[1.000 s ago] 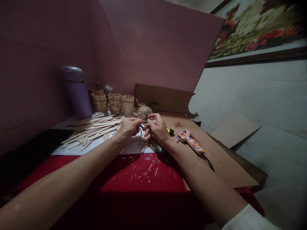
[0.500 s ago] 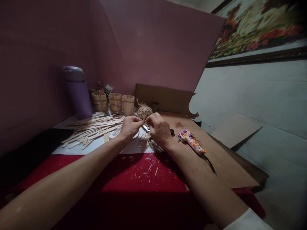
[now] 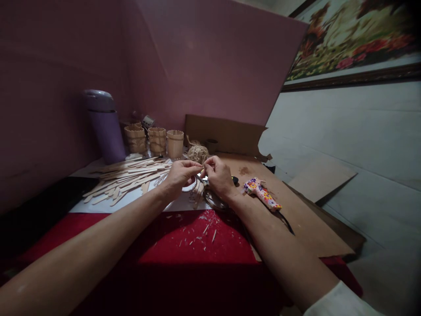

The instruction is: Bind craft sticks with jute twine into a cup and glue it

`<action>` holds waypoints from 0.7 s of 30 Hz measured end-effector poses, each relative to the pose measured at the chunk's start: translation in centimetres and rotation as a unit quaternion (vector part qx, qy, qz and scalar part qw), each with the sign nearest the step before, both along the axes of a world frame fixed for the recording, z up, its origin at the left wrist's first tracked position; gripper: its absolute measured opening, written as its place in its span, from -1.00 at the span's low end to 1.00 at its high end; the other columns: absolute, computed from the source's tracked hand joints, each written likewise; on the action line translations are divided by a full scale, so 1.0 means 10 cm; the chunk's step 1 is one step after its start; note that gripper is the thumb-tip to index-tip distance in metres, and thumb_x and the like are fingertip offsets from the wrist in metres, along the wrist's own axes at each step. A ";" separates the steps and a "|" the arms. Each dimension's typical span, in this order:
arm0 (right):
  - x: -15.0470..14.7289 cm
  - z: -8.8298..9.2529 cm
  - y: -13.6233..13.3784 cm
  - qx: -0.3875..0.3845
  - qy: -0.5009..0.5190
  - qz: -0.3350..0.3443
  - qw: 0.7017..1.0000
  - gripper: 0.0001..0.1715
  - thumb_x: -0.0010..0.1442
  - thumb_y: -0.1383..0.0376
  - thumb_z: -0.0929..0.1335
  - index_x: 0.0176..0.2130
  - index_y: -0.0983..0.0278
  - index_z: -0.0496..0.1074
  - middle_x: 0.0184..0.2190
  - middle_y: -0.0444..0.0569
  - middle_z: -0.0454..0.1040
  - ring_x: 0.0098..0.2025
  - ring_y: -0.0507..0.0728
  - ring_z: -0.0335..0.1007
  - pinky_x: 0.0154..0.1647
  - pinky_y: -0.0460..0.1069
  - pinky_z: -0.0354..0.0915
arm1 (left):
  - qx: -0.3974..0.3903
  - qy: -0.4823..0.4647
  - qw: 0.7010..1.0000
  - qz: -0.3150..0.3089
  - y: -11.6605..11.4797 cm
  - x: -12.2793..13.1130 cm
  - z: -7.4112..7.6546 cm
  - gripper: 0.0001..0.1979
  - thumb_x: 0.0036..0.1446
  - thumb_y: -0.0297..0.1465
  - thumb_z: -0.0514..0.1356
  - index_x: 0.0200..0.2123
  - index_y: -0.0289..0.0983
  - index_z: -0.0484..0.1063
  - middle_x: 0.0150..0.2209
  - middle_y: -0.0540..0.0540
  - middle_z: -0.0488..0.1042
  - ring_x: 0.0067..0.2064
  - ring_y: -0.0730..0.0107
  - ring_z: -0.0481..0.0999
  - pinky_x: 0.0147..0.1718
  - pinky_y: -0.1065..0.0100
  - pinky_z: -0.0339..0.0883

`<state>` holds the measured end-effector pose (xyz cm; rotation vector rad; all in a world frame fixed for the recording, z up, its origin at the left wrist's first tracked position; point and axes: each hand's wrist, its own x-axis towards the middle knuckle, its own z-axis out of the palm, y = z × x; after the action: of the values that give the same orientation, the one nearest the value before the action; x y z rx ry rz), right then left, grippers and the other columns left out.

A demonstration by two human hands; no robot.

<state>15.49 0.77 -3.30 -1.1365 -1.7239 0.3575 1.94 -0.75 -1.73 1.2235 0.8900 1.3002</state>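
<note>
My left hand [image 3: 179,175] and my right hand [image 3: 217,176] meet fingertip to fingertip above the white sheet [image 3: 131,199], both pinched closed on something small that I cannot make out. A ball of twine [image 3: 198,154] sits just behind them. A pile of flat wooden sticks [image 3: 126,176] lies to the left of my left hand. A few loose sticks and a dark loop lie under my right wrist. A flower-patterned glue gun [image 3: 262,194] rests to the right of my right hand on the cardboard [image 3: 296,215].
Three small stick-built cups [image 3: 158,141] and a purple flask [image 3: 105,127] stand at the back left. A folded cardboard flap [image 3: 226,134] rises behind the twine. Wood shavings litter the red cloth [image 3: 197,239]. A dark flat object [image 3: 42,206] lies at left.
Both hands stayed together over the same spot, shifting slightly; the fingertips have re-pinched closer together. Nothing else on the table moved.
</note>
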 end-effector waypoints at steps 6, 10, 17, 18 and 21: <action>-0.02 -0.01 -0.01 -0.014 0.006 0.009 1.000 -0.94 0.16 0.31 0.27 -0.38 0.20 0.30 -0.62 -0.15 0.46 -0.48 0.09 0.41 -0.37 -0.04 0.24 | 0.005 0.018 1.000 0.005 -0.03 0.00 0.03 -0.81 -0.28 -0.41 0.36 -0.61 -0.40 0.44 -0.77 0.04 0.27 -0.75 0.68 0.07 -0.76 0.51 -0.19; 0.00 -0.01 0.04 0.002 0.047 0.014 0.999 -0.80 0.19 0.24 0.25 -0.42 0.23 0.37 -0.52 -0.11 0.45 -0.42 0.08 0.37 -0.36 -0.05 0.21 | -0.001 0.011 1.000 0.011 -0.03 0.02 0.04 -0.83 -0.25 -0.42 0.33 -0.64 -0.38 0.40 -0.78 0.09 0.22 -0.76 0.68 0.07 -0.76 0.52 -0.20; 0.04 0.03 0.09 0.055 0.100 0.041 0.993 -0.78 0.13 0.16 0.34 -0.43 0.27 0.43 -0.37 -0.07 0.45 -0.27 0.09 0.33 -0.24 -0.02 0.23 | -0.012 0.021 0.999 0.021 -0.04 0.03 0.05 -0.86 -0.21 -0.45 0.30 -0.62 -0.39 0.39 -0.79 0.13 0.17 -0.76 0.70 0.05 -0.76 0.54 -0.18; 0.03 0.04 0.07 0.078 0.085 0.027 0.993 -0.81 0.11 0.21 0.35 -0.46 0.26 0.42 -0.36 -0.06 0.45 -0.25 0.11 0.33 -0.21 -0.01 0.23 | -0.014 0.021 0.999 0.023 -0.04 0.03 0.04 -0.86 -0.21 -0.45 0.29 -0.62 -0.39 0.39 -0.79 0.13 0.16 -0.76 0.71 0.05 -0.76 0.54 -0.19; 0.02 0.07 -0.01 0.154 0.032 -0.011 0.988 -0.86 0.09 0.29 0.37 -0.49 0.25 0.41 -0.33 -0.03 0.45 -0.17 0.14 0.31 -0.09 0.04 0.20 | -0.027 0.018 0.999 0.038 -0.02 0.02 0.03 -0.85 -0.20 -0.44 0.29 -0.62 -0.38 0.39 -0.79 0.14 0.15 -0.77 0.70 0.05 -0.77 0.53 -0.20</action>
<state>15.65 0.67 -2.63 -0.9080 -1.6429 0.1076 2.18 -0.98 -1.47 1.1833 0.9987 1.3093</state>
